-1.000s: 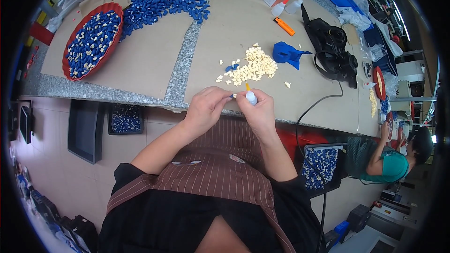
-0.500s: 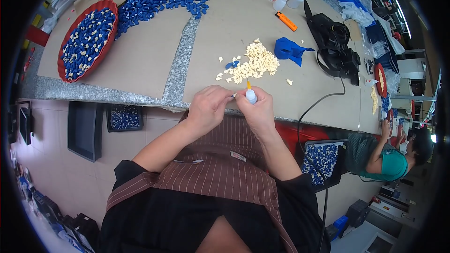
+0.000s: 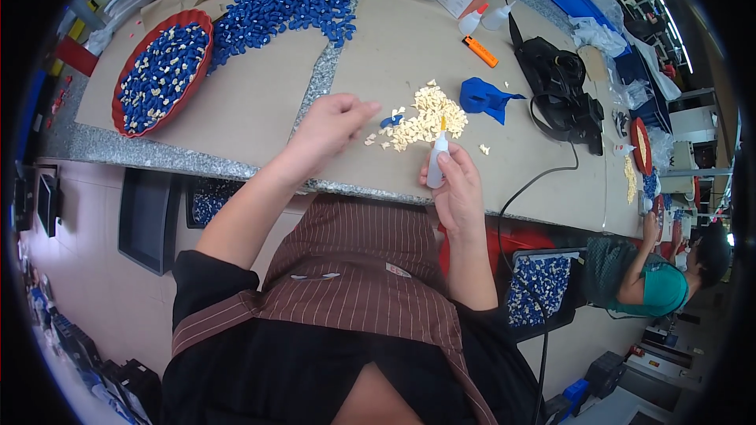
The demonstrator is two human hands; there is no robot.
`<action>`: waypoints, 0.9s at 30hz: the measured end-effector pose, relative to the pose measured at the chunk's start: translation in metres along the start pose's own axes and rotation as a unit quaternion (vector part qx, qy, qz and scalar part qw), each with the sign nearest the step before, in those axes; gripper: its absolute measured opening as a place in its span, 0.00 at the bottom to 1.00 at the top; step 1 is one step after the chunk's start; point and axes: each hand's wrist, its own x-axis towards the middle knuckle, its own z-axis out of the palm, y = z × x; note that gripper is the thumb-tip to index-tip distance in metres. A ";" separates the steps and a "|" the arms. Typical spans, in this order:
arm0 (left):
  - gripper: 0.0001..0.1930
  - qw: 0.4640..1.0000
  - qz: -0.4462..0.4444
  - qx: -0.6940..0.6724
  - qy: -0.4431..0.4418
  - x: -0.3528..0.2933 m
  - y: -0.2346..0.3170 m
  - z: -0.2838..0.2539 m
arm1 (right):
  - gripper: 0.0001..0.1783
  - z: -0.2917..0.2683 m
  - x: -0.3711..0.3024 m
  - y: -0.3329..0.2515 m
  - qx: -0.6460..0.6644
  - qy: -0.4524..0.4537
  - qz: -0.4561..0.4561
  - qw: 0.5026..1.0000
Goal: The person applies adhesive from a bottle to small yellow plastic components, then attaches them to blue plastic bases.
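My right hand [image 3: 458,189] grips a small white squeeze bottle [image 3: 435,167] with a thin orange tip, held tip away from me at the near edge of the table. Just beyond the tip lies a loose pile of small cream-coloured pieces [image 3: 429,114]. A few small blue pieces [image 3: 391,121] lie at the pile's left side. My left hand [image 3: 335,127] hovers over the table left of the pile, thumb and fingers pressed together. Whatever those fingers may hold is too small to make out.
At left stands a red scalloped tray [image 3: 206,53] of blue and cream pieces, beside a spread of blue pieces [image 3: 287,8]. To the right are a blue crumpled piece [image 3: 482,97], an orange lighter-like object [image 3: 480,52], white bottles [image 3: 496,17] and black straps [image 3: 551,63]. A co-worker [image 3: 661,283] sits far right.
My hands were together at the table's edge and are now apart. The left has moved forward and left; the right has shifted right with the bottle, whose side now shows.
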 end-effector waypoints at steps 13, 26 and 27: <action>0.06 0.882 0.285 0.366 0.085 0.012 -0.013 0.022 | 0.15 -0.002 0.000 0.002 0.012 0.035 -0.084 0.996; 0.08 0.972 0.202 0.098 0.074 -0.028 -0.043 0.022 | 0.13 0.003 0.001 0.024 -0.065 -0.020 -0.202 0.977; 0.08 0.971 0.201 0.106 0.076 -0.028 -0.043 0.022 | 0.12 0.003 0.000 0.025 -0.072 -0.018 -0.210 0.975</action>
